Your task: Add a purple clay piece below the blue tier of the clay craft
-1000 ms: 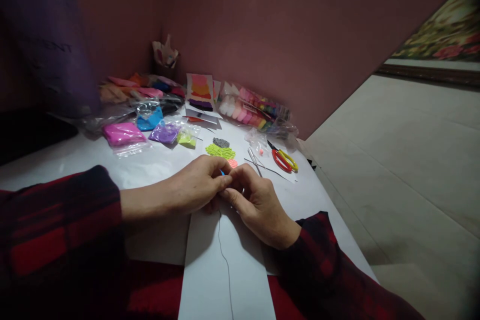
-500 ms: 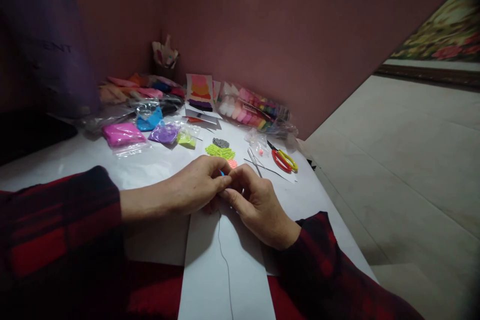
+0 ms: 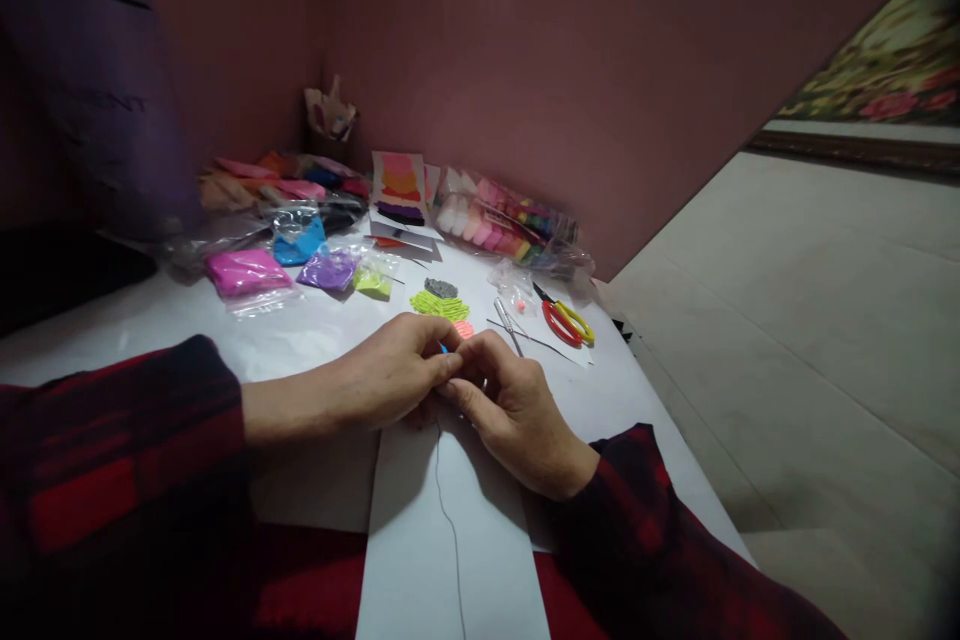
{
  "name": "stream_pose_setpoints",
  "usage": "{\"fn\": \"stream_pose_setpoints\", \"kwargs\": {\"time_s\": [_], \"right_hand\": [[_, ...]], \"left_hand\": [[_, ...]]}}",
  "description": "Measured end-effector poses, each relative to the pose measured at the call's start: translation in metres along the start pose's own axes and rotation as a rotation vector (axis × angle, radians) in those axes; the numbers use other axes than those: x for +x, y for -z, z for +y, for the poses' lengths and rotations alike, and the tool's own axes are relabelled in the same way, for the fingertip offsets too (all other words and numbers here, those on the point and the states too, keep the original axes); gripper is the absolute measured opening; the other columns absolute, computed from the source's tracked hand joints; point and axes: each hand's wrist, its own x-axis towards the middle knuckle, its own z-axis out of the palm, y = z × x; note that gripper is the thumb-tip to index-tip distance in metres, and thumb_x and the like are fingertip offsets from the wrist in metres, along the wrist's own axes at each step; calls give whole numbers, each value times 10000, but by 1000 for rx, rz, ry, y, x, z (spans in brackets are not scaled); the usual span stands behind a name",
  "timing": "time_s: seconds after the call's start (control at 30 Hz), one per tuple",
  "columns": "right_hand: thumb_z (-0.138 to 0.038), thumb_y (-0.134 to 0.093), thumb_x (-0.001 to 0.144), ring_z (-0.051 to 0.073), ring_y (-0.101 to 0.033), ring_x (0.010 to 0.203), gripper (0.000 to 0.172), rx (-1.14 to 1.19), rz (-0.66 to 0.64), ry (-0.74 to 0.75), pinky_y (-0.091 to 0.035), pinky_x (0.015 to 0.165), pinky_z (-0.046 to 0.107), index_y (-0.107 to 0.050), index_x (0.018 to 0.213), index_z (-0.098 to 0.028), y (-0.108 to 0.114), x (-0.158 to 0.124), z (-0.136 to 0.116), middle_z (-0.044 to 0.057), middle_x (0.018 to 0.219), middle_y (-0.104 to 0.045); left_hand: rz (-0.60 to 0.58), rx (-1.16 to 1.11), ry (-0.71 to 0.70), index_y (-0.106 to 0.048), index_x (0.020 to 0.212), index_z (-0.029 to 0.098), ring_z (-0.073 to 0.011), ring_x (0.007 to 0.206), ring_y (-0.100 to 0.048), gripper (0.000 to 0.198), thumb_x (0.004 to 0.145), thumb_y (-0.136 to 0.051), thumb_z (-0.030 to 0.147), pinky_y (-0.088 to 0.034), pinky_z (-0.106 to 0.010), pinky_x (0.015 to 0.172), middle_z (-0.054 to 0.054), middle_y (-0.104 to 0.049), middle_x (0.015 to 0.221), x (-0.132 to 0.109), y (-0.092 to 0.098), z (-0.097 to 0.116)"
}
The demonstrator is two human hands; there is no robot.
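Pinching mostly hidden blue piece (image 3: 445,348), my left hand (image 3: 375,372) and right hand (image 3: 517,410) closing together above near edge of table (image 3: 600,400); nothing visibly shifting since second ago; handwork apparently holding steady.

Sheet (image 3: 491,560) beneath fingers (image 3: 474,402); scissors (image 3: 564,322) on table (image 3: 652,430), right of tool (image 3: 507,322); bags (image 3: 247,273) left; card (image 3: 399,182) behind, near wall (image 3: 562,70).

White table (image 3: 609,390): pink packet (image 3: 246,272), purple packet (image 3: 327,269), bag of coloured pieces (image 3: 487,228), long paper strip (image 3: 487,560)
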Motion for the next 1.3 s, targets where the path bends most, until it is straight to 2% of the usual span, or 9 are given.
{"fn": "stream_pose_setpoints", "kwargs": {"time_s": [0.2,0.4,0.57,0.8,1.3], "right_hand": [[-184,-579,845,100,-466,535,58,38,47,-9,-372,501,234,-527,870,-187,-1,0,2,-45,624,-530],[-240,-612,834,115,-502,507,127,82,99,-63,-392,485,252,-549,931,-188,-3,-1,2,-23,628,-596],[-210,-617,826,124,-528,528,134,85,153,-56,-401,491,257,-552,942,-194,-4,-1,2,-25,635,-598],[-188,-591,844,140,-572,600,77,78,149,-46,-466,574,285,-578,918,-205,-5,-3,5,-27,658,-571],[-221,-616,840,116,-531,518,118,70,193,-33,-415,479,257,-561,943,-203,-5,-3,3,-27,659,-609]], "left_hand": [[27,-48,-16,-540,752,161,-102,422,-504,150,837,-490,274,-385,-223,424,42,-511,557,-1,-1,1],[73,-127,1,-594,847,138,-98,435,-537,139,853,-507,246,-415,-203,434,26,-574,561,1,0,7],[85,-143,-5,-576,795,139,-98,426,-543,117,856,-518,220,-421,-193,430,38,-558,504,-1,1,8],[91,-161,-9,-563,734,142,-74,403,-503,123,839,-539,202,-385,-179,403,56,-529,512,-2,1,8],[85,-217,-44,-556,814,128,-86,437,-526,77,829,-551,203,-409,-199,436,49,-546,538,-2,2,13]]}}
